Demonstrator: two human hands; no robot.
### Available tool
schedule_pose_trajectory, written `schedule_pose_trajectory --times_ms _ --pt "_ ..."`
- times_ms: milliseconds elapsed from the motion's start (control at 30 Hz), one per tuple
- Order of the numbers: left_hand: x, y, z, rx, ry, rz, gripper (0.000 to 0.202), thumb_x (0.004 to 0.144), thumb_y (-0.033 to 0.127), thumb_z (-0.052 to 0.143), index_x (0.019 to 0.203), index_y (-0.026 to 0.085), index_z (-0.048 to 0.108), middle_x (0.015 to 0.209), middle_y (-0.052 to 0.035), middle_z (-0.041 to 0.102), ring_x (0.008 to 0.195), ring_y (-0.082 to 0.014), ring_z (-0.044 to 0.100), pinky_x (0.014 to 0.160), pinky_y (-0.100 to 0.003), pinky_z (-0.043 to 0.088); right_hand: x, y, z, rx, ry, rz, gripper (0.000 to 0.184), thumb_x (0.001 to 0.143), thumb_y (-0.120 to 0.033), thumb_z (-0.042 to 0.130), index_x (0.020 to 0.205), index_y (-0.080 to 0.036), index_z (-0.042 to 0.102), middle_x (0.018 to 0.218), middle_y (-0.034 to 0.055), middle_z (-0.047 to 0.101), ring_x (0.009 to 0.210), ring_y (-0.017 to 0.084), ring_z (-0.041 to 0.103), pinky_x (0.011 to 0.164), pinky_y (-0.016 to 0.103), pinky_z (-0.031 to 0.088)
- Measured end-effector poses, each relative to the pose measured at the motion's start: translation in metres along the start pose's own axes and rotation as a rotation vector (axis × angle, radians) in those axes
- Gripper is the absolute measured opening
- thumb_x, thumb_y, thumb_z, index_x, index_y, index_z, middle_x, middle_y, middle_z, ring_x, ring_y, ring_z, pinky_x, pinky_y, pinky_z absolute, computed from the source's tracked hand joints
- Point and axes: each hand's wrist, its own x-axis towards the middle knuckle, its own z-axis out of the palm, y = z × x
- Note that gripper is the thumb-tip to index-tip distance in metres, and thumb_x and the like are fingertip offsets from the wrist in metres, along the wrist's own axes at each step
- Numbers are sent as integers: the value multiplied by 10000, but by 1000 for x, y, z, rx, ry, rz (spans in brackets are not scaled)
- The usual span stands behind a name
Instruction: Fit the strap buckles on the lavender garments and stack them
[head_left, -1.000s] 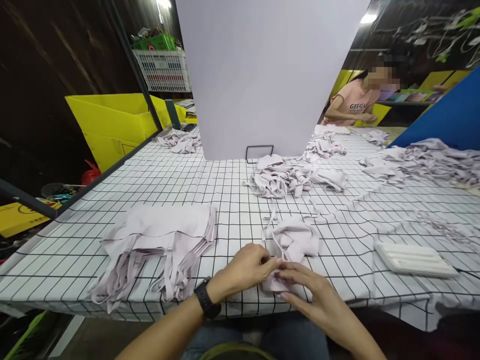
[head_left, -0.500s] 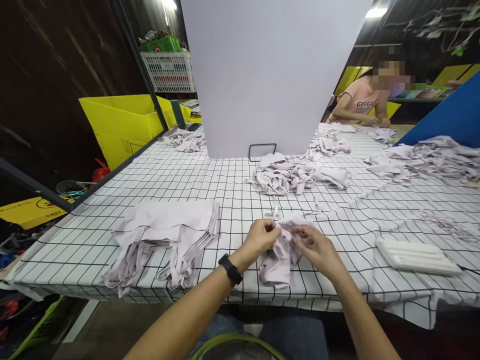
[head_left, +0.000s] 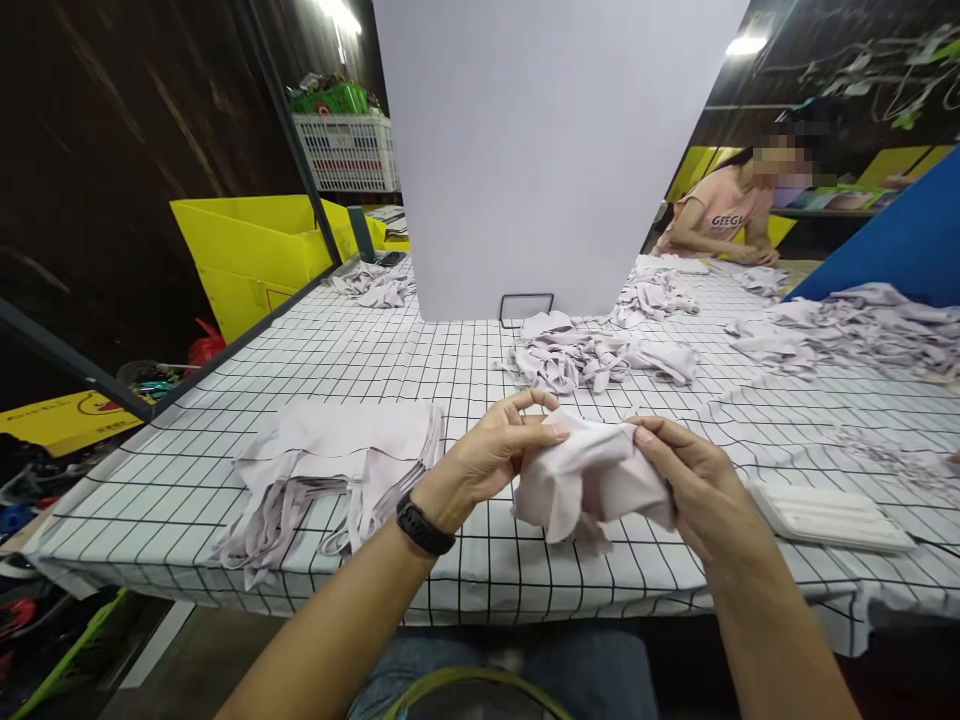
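I hold a small pale lilac fabric piece (head_left: 585, 485) up over the near edge of the checked table (head_left: 390, 365), between both hands. My left hand (head_left: 495, 455), with a black watch on the wrist, pinches its left edge with thumb and fingers. My right hand (head_left: 701, 485) grips its right side, fingers curled round the cloth. A neat stack of the same lilac pieces with hanging straps (head_left: 330, 470) lies to the left of my hands.
A loose heap of lilac pieces (head_left: 585, 358) lies mid-table before a tall white board (head_left: 547, 150). More heaps (head_left: 847, 325) spread at right. A white ribbed tray (head_left: 825, 505) sits near right. A person in a pink shirt (head_left: 712, 215) works at the far end. Yellow bins (head_left: 240, 250) stand left.
Both hands lifted the fabric piece off the table toward me and spread it between them; earlier it lay bunched on the cloth under my fingers.
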Motion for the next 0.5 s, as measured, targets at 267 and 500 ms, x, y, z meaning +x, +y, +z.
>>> schedule_pose_trajectory --times_ms 267,500 --pt "12 23 -39 289 187 12 526 735 140 796 1194 188 543 820 -2 625 695 -131 618 663 -264 488 18 -21 -14 -297 -348 133 577 759 -559 818 1224 -246 681 891 55 706 726 230 699 521 275 533" --pt "4 -34 -61 1393 350 175 179 882 252 645 1029 193 562 1075 -76 636 1014 -252 598 847 -382 502 36 45 -24 -800 -122 25 305 767 -473 620 903 -222 728 771 61 737 726 265 700 623 362 541"
